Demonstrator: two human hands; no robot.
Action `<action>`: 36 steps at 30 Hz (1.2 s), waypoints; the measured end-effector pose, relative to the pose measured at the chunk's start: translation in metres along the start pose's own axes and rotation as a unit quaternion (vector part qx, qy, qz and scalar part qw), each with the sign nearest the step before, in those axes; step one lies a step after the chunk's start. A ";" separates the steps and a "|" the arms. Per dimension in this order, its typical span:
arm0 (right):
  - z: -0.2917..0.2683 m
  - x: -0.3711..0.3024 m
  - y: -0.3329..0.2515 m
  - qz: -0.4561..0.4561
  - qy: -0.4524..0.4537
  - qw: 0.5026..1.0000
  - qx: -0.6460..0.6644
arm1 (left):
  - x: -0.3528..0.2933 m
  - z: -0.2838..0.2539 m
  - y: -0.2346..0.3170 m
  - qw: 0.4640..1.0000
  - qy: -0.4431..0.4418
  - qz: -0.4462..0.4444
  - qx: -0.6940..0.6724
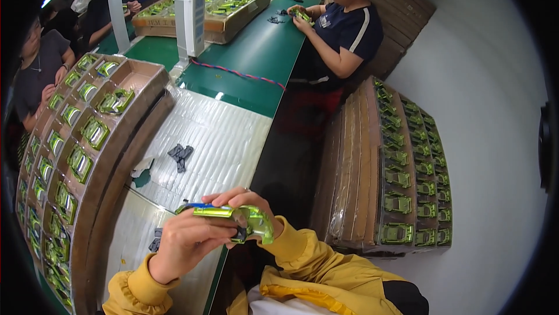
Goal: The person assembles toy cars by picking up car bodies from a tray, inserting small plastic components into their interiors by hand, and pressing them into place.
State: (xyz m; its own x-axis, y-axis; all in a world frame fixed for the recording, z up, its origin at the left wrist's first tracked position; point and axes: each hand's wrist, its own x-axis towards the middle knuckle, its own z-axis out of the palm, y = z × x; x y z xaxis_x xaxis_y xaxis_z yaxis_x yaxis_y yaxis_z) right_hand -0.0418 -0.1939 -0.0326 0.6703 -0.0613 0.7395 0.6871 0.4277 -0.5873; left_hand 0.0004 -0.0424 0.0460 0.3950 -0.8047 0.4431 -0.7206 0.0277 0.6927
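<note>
The person has a shiny green shell (212, 212) up in the air over the near edge of the white, bumpy surface (233, 134). The left hand (186, 240) has its fingers closed on the near side of the shell, and the right hand (251, 198) has its fingers bent over the top and far side, so both are gripping it. Something dark shows by the left fingertips, but I cannot tell if it is a loose bit or part of the shell. I think the step in hand is working on this one shell, maybe pushing a small dark bit into it or checking it. The next move seems to call for one hand holding the shell steady while the other presses or turns it gently, so the thin sides do not bend. A little pile of dark pieces (181, 156) lies on the surface, past the hands. To the left is a big brown box (113, 190) with green shells in its little rooms, and one far corner room has no shell.
</note>
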 end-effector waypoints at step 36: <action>-0.002 -0.006 0.005 0.058 0.043 0.996 0.045 | 0.004 -0.004 0.004 0.999 0.001 -0.049 0.013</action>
State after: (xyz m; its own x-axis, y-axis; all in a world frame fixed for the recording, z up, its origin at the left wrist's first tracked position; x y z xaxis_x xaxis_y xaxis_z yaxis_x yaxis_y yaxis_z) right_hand -0.0414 -0.1928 -0.0407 0.7683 -0.0809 0.6350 0.5775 0.5155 -0.6331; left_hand 0.0013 -0.0426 0.0529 0.4651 -0.8022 0.3745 -0.6926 -0.0661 0.7183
